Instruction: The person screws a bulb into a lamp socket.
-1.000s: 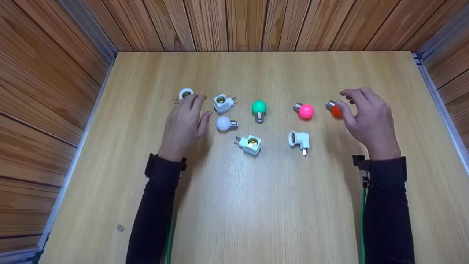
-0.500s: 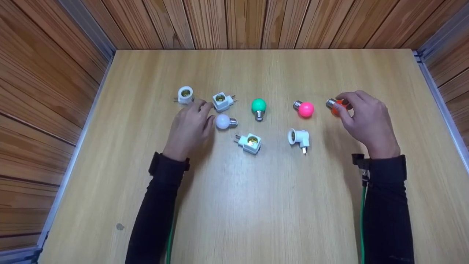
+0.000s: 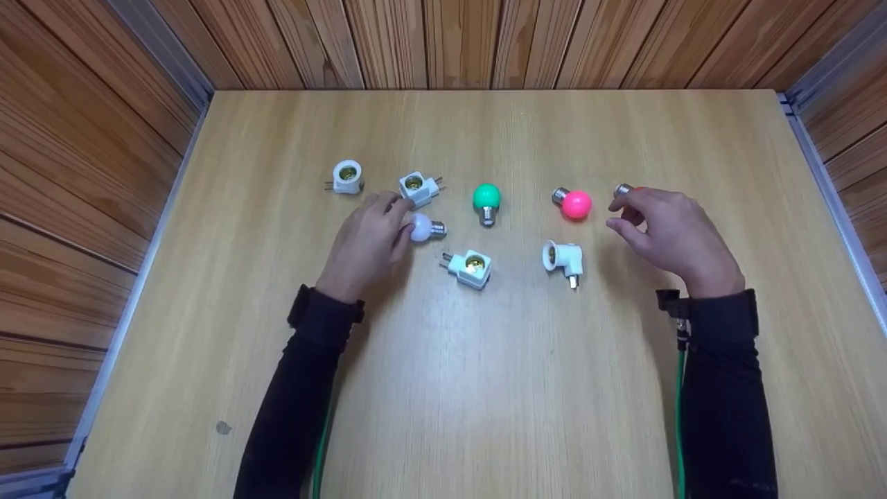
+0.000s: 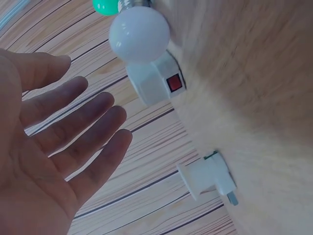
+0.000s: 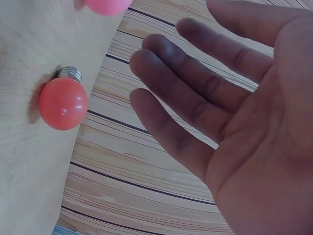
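Note:
My left hand hovers beside the white bulb, fingers loosely spread; in the left wrist view its palm faces the white bulb and a gap shows between them. My right hand is over the orange bulb, whose metal base peeks out past the fingers. The right wrist view shows the orange bulb lying apart from the relaxed fingers. Left of the right hand lies a pink bulb. A white socket adapter with a red switch sits just behind the white bulb.
A green bulb lies mid-table. Other white plug-in sockets rest at the back left, in the centre and right of centre, an elbow-shaped socket. Wood-panelled walls enclose the table's back and sides.
My left hand has moved right and nearer, from the back-left socket to the white bulb. The right hand has shifted slightly left and nearer, covering more of the orange bulb.

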Demonstrator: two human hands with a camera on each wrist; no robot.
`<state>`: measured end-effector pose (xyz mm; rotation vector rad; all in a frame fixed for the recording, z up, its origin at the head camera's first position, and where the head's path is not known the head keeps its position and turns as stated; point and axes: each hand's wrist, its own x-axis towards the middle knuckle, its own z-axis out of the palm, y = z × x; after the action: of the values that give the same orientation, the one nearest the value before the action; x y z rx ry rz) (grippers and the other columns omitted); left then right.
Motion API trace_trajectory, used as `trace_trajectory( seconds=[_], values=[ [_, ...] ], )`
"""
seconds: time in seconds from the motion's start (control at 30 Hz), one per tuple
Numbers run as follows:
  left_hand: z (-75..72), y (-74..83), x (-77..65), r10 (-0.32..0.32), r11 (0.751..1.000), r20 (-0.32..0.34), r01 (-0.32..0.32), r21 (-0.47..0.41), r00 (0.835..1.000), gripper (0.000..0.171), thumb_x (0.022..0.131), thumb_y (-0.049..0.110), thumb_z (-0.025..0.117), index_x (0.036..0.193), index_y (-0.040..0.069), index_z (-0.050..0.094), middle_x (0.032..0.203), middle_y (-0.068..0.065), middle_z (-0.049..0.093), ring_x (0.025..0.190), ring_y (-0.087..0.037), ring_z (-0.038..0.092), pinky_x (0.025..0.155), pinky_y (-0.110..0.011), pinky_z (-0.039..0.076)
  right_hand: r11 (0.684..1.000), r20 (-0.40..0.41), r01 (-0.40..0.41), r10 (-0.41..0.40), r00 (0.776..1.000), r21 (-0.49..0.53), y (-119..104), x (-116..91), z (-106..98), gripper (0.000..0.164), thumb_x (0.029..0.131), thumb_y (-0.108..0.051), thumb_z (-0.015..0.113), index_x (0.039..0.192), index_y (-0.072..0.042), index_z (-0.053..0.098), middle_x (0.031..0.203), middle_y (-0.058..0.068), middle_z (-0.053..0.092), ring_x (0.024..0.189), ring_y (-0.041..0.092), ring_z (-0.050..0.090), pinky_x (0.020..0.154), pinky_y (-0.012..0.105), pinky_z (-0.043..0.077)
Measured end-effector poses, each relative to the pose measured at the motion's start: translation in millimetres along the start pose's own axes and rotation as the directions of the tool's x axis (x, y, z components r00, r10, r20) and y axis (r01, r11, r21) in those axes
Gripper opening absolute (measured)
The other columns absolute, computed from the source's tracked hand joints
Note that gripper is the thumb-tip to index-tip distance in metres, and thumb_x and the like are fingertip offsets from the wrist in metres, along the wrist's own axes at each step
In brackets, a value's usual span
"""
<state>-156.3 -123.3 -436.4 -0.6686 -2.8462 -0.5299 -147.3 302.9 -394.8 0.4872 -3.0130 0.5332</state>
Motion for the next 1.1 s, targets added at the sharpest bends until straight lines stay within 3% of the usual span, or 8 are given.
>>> trace_trajectory(
  seconds=[0.2, 0.47, 0.7, 0.9, 1.1],
  values=[
    [9.3, -0.4, 1.5, -0.016, 1.000, 0.038, 0.017, -0.015, 0.999, 0.038, 0.106, 0.020, 0.063, 0.140, 0.002, 0.064, 0.139, -0.019, 0.066, 0.127, -0.034, 0.064, 0.111, -0.047, 0.058, 0.999, 0.108, -0.014, 0.010, 0.994, 0.039, -3, 3, 7, 0.026, 0.097, -0.016, 0.076, 0.119, -0.003, 0.075, 0.103, 0.015, 0.078, 0.097, 0.031, 0.072, 0.084, 0.047, 0.057],
    [16.5, -1.5, 3.0, -0.047, 0.997, 0.092, 0.052, -0.051, 0.995, 0.042, 0.106, 0.021, 0.064, 0.144, 0.004, 0.061, 0.139, -0.017, 0.066, 0.122, -0.030, 0.064, 0.107, -0.044, 0.059, 0.996, 0.242, -0.015, -0.007, 0.970, 0.092, -12, 11, 20, 0.026, 0.097, -0.014, 0.073, 0.123, -0.007, 0.076, 0.107, 0.011, 0.080, 0.098, 0.026, 0.072, 0.084, 0.043, 0.059],
    [23.0, -4.8, 2.9, -0.051, 0.996, 0.082, 0.057, -0.074, 0.995, 0.043, 0.106, 0.021, 0.065, 0.145, 0.004, 0.059, 0.135, -0.017, 0.067, 0.120, -0.031, 0.065, 0.104, -0.045, 0.060, 0.994, 0.304, -0.007, -0.027, 0.952, 0.108, -16, 10, 26, 0.030, 0.095, -0.017, 0.079, 0.124, -0.012, 0.075, 0.107, 0.007, 0.078, 0.096, 0.022, 0.069, 0.084, 0.039, 0.056],
    [26.6, -6.2, 2.2, -0.053, 0.995, 0.094, 0.061, -0.081, 0.994, 0.047, 0.105, 0.021, 0.065, 0.148, 0.003, 0.057, 0.135, -0.018, 0.067, 0.120, -0.031, 0.066, 0.104, -0.046, 0.060, 0.991, 0.333, -0.044, -0.001, 0.943, 0.128, -19, 11, 30, 0.030, 0.093, -0.019, 0.081, 0.122, -0.017, 0.076, 0.105, 0.004, 0.076, 0.093, 0.022, 0.063, 0.079, 0.034, 0.051],
    [25.4, -6.5, 3.7, -0.045, 0.995, 0.108, 0.054, -0.080, 0.993, 0.048, 0.105, 0.022, 0.066, 0.148, 0.003, 0.057, 0.137, -0.019, 0.067, 0.121, -0.031, 0.066, 0.106, -0.046, 0.060, 0.993, 0.339, -0.037, -0.002, 0.941, 0.111, -21, 12, 34, 0.031, 0.092, -0.016, 0.083, 0.122, -0.018, 0.078, 0.114, 0.003, 0.078, 0.098, 0.024, 0.064, 0.083, 0.036, 0.052]
  ],
)
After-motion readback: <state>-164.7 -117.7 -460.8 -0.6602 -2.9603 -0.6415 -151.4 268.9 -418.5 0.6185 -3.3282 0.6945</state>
